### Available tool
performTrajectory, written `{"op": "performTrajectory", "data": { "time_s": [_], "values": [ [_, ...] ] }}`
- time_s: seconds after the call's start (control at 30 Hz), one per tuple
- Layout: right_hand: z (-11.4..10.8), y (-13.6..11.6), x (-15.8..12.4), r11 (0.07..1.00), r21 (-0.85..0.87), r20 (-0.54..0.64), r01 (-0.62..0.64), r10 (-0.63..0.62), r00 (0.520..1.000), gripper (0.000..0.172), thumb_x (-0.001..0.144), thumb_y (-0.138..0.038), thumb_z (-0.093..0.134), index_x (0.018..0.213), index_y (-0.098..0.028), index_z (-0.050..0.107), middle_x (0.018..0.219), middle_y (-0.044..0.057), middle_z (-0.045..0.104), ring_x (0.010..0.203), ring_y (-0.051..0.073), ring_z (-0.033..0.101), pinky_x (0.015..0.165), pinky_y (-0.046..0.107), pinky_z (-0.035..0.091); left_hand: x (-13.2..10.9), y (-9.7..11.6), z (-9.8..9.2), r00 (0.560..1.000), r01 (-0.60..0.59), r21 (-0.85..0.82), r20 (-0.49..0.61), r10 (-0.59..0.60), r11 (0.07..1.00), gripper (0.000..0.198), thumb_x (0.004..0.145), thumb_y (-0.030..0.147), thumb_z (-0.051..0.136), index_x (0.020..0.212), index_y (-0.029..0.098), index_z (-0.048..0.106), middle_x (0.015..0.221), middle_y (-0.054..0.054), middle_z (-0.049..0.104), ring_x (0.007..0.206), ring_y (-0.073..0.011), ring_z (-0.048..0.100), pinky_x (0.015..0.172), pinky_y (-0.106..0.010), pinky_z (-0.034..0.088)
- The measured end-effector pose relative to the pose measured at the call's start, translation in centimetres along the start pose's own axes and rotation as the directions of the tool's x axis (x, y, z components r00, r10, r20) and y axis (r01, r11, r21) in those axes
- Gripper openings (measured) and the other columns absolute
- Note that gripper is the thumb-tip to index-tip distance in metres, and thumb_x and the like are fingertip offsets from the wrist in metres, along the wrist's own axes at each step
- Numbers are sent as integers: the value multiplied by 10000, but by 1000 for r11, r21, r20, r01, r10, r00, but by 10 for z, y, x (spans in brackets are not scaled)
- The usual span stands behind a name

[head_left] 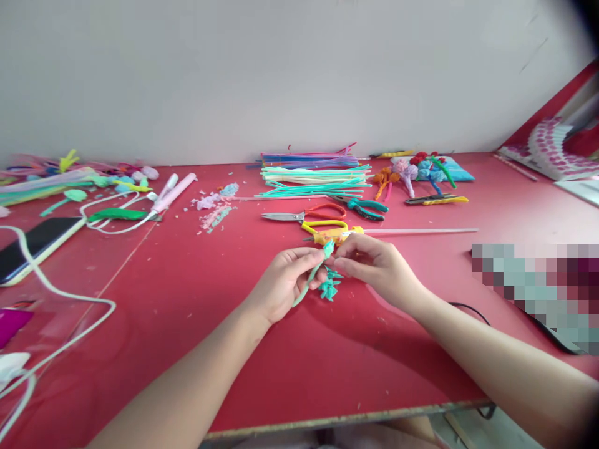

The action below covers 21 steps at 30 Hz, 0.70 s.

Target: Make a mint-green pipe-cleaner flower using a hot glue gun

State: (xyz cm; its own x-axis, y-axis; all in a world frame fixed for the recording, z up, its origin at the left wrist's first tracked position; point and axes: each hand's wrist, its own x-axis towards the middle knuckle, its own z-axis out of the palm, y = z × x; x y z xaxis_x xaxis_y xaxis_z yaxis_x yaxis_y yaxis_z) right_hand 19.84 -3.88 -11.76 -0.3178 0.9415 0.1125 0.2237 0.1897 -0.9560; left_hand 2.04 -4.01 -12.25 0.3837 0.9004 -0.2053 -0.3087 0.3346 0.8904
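Note:
My left hand [292, 277] is closed on a pale green pipe cleaner stem [306, 290], which hangs down past the fingers. At the stem's top, by the left thumb, sits a small teal tuft [329, 249]. My right hand [374, 265] pinches close beside the tuft; what lies between its fingertips is too small to make out. Just below the hands is a spiky teal cluster [330, 287]; whether it is held or lies on the table I cannot tell. Behind the hands lies a yellow glue gun [334, 235] with a long translucent glue stick [421, 231], partly hidden by my right hand.
Scissors [285, 217], pliers [367, 207] and bundled pipe cleaners [316, 178] lie beyond on the red table [281, 386]. Finished fuzzy flowers [405, 171] are at back right. At left are a phone [40, 243], a white cable [88, 299] and a pink wand-like device [173, 193].

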Motion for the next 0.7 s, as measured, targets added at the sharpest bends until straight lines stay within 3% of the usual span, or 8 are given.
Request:
{"op": "performTrajectory", "data": {
  "time_s": [0.13, 0.27, 0.4, 0.47, 0.53, 0.63, 0.7],
  "values": [
    [-2, 1, 0, 1000, 17, -24, -8, 9, 1000, 182, 815, -344, 617, 756, -176, 579, 681, -16, 559, 598, 101, 494, 564, 234, 407, 0, 1, 1, 1000, 4, -26, -30, -5, 1000, 185, 757, 292, 673, 730, 114, 711, 545, -16, 561, 495, -71, 433, 479, -208, 327],
    [-6, 0, 1, 1000, -9, -140, -20, 19, 990, 207, 834, -357, 578, 734, -178, 543, 606, -35, 526, 535, 95, 482, 514, 222, 382, 2, 2, -2, 996, -35, -64, -81, 30, 997, 156, 729, 265, 698, 705, 112, 713, 654, -38, 617, 518, -62, 459, 465, -198, 336],
    [-12, 3, 6, 963, -248, -284, -101, 28, 958, 326, 857, -399, 518, 620, -176, 522, 529, -34, 471, 482, 100, 449, 484, 236, 346, 5, 0, -6, 992, -58, -101, -119, 45, 993, 140, 725, 251, 702, 702, 114, 718, 714, -43, 646, 531, -49, 471, 464, -181, 351],
    [-15, 7, 9, 937, -346, -317, -46, -71, 946, 181, 832, -318, 553, 731, -170, 579, 709, 4, 557, 576, 113, 503, 536, 242, 390, 6, 0, -7, 991, -54, -107, -130, 39, 993, 136, 730, 245, 700, 707, 112, 720, 719, -42, 650, 533, -45, 476, 463, -172, 354],
    [-15, 11, 10, 922, -384, -282, 53, -172, 944, 105, 803, -232, 580, 892, -183, 606, 918, 37, 583, 702, 128, 550, 624, 255, 439, 6, -1, -7, 991, -54, -110, -130, 39, 992, 136, 737, 238, 697, 707, 107, 719, 718, -43, 651, 534, -40, 477, 464, -162, 355],
    [-13, 12, 8, 914, -387, -184, 119, -203, 962, 115, 844, -233, 545, 769, -192, 621, 888, 42, 585, 787, 151, 573, 725, 288, 462, 5, -1, -6, 993, -61, -107, -110, 49, 992, 131, 750, 219, 685, 704, 100, 715, 715, -45, 651, 530, -38, 479, 460, -153, 350],
    [-10, 10, 7, 913, -378, -183, 153, -236, 954, 84, 840, -209, 545, 798, -197, 616, 907, 42, 575, 811, 156, 570, 768, 308, 469, 6, -2, -4, 994, -66, -98, -97, 56, 993, 124, 757, 205, 676, 702, 99, 712, 717, -48, 653, 527, -40, 483, 453, -153, 343]
  ]
}}
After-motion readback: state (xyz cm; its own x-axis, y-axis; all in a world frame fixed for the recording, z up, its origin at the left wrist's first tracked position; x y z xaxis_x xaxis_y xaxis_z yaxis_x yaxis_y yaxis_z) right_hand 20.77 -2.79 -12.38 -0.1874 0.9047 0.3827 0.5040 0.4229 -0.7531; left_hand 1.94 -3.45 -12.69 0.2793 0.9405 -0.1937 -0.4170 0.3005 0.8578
